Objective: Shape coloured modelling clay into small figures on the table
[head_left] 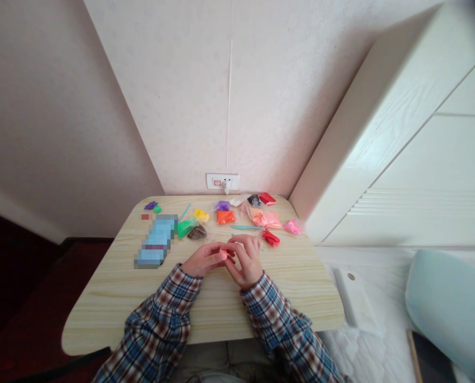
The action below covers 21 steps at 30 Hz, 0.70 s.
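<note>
A small lump of coral-pink modelling clay (223,254) is pinched between my two hands, above the middle of the table. My left hand (203,259) has its fingers closed round the lump from the left. From the right, my right hand (247,261) presses its bent fingertips against the same lump. Just beyond my hands lie a red clay bag (271,238), a dark brown clay bag (197,232) and a blue plastic clay tool (247,227). My fingers partly hide the lump, so its full shape cannot be seen.
Along the wooden table's (141,306) far side lie green (186,228), yellow (201,215), orange (226,217) and pink (293,226) clay bags. A pixelated blue-screened device (157,240) is at the left. Behind, a plug sits in the wall socket (222,181). A bed (325,282) adjoins the right.
</note>
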Tool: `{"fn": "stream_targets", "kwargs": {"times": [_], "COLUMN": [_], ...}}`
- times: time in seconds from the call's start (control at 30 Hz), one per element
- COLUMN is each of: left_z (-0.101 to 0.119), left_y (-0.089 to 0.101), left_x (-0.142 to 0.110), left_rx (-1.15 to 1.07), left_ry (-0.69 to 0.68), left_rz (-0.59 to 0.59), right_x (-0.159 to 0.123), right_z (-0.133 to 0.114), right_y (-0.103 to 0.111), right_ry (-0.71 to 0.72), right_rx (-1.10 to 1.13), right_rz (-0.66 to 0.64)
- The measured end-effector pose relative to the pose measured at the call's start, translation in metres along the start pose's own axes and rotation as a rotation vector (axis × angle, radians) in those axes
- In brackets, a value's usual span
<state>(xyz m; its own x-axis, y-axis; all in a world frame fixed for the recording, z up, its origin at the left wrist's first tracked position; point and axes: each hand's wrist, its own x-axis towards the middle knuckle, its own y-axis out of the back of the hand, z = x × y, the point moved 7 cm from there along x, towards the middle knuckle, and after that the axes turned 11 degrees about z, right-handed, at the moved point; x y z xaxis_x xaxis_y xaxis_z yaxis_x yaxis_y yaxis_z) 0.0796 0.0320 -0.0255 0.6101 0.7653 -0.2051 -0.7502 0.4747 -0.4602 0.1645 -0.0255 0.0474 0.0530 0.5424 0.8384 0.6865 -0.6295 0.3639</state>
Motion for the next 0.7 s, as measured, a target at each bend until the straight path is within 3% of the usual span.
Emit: {"fn": "stream_targets", "kwargs": {"times": [0.27, 0.5, 0.7], "left_z": [0.0006, 0.0023, 0.0072], "left_y": [0.0086, 0.0095, 0.0069], "left_x": [-0.0007, -0.0013, -0.0019], "left_rx": [-0.065, 0.002, -0.074], "left_ry": [0.009, -0.02, -0.055], "left_rz": [0.046, 0.077, 0.063], "right_x": [0.0005, -0.0005, -0.0003], "right_z": [0.004, 0.0068, 0.0058], "right_y": [0.007, 0.0051, 0.0063], "right_ry": [-0.038, -0.052, -0.055], "right_rx": [-0.038, -0.043, -0.045], "right_rz": [0.083, 0.072, 0.063]}}
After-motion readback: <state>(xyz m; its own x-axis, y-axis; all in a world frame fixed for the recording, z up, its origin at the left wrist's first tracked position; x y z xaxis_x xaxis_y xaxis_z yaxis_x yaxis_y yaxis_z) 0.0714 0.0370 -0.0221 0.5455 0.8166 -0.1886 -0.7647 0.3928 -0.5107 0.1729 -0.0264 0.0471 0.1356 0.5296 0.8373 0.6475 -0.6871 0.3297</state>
